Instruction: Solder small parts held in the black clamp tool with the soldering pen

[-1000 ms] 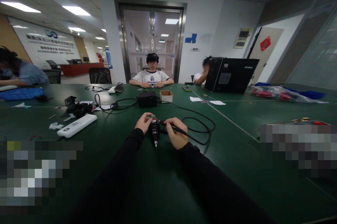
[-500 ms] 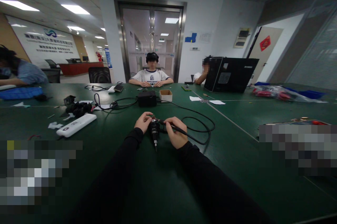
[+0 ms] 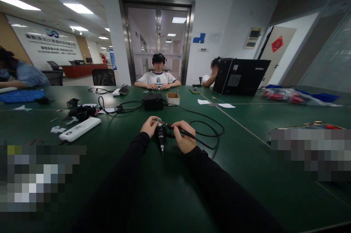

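Note:
A black tool with a silver pointed tip [image 3: 161, 136] lies on the green table, its tip toward me. My left hand [image 3: 149, 127] is closed at the tool's far end, where a small green piece [image 3: 159, 120] shows by the fingertips. Whether those fingers grip the piece or the tool is too small to tell. My right hand [image 3: 184, 136] is closed round a black pen-like handle [image 3: 182, 129] with a cable. The handle's front end points left and reaches close to the small green piece.
Beyond my hands stand a black box [image 3: 153, 102] and a small open carton [image 3: 173, 98]. A white power strip [image 3: 80, 129] and black parts lie left. Black cable loops right of my right hand. A person [image 3: 158, 76] sits opposite, behind the table.
The handle's front end in my right hand has shifted slightly, and the small green piece shows more clearly. My left hand has hardly moved.

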`<state>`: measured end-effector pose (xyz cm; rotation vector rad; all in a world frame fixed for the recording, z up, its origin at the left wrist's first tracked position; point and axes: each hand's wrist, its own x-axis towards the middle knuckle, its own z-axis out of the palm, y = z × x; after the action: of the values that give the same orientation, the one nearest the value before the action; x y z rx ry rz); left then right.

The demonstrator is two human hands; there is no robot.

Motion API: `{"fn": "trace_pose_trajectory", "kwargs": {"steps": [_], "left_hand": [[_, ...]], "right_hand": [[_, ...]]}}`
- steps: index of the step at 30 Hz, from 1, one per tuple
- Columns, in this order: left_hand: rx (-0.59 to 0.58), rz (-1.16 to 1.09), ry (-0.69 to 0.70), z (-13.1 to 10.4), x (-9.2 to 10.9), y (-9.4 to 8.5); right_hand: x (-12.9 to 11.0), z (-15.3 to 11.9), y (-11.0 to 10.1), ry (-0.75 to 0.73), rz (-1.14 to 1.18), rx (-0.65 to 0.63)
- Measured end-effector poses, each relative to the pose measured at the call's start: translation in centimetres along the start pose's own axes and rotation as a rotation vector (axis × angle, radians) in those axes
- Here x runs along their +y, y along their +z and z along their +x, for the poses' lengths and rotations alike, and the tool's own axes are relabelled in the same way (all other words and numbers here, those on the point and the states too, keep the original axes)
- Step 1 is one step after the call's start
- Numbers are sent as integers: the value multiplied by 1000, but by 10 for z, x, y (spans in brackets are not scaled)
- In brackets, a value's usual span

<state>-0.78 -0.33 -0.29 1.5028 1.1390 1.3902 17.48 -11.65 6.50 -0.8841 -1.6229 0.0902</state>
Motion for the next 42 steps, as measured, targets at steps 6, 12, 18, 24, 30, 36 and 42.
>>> {"fn": "trace_pose_trajectory", "kwargs": {"steps": [6, 12, 18, 24, 30, 36, 42], "left_hand": [[12, 31, -15, 0, 1, -1], [24, 65, -31, 0, 2, -1], [53, 102, -61, -1, 2, -2], [46, 213, -53, -2, 2, -2], [31, 288, -284, 12, 18, -13], [-247, 305, -413, -3, 38, 0], [-50, 647, -190, -39, 54, 35]], "right_hand": [[-1, 1, 0, 11, -1, -11], [0, 1, 0, 16, -3, 7], [1, 1, 0, 1, -7, 45], [3, 1, 0, 15, -16, 37], [6, 1, -1, 26, -23, 44], [9, 1, 0, 27, -44, 42], [14, 0, 0, 30, -47, 45]]}}
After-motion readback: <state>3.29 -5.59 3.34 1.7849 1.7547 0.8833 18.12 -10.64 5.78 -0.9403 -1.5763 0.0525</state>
